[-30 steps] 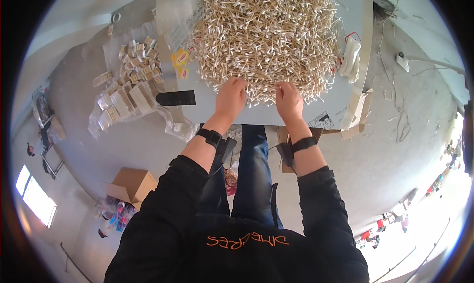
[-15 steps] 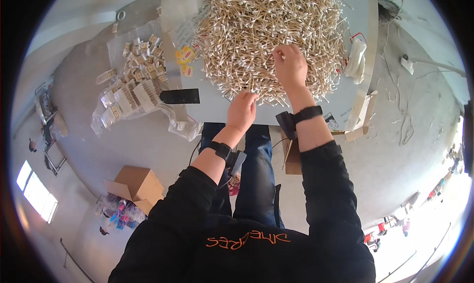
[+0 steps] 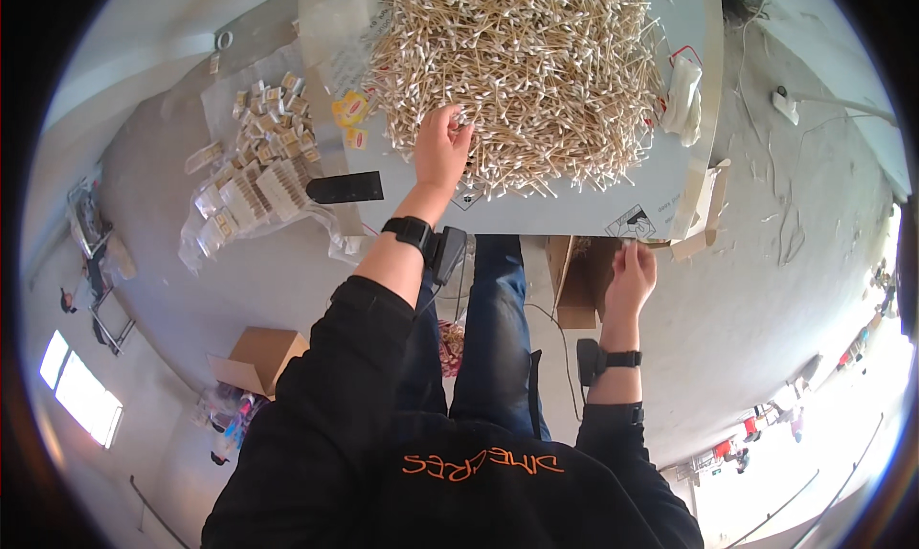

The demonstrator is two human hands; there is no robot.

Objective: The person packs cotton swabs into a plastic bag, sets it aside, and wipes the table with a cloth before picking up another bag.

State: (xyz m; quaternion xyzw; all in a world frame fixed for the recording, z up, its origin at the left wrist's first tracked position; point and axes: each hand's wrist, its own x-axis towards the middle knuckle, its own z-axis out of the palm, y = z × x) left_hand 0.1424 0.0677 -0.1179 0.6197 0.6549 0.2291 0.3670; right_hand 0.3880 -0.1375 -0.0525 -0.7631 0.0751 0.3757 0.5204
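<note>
Left hand (image 3: 442,152) is extended forward, fingers curled toward the thumb; left forearm (image 3: 388,264) is angled inward. Right hand (image 3: 631,276) is held farther back and out to the right, fingertips bunched; right forearm (image 3: 616,388) is pointed nearly straight ahead. Neither grip can be resolved.

So, lettering, using the cotton swab heap (image 3: 517,80) as landmark: the black sweatshirt (image 3: 459,511), well below it, has big orange letters (image 3: 483,464), upside down from here. The grey tabletop sheet (image 3: 565,211) has dark print up left of the heap, tiny print lower right, plus a diamond-shaped hand pictogram (image 3: 632,224) there — another's half buried at the heap's lower edge. Yellow packets (image 3: 350,109) just left have red labels — too small to read.
</note>
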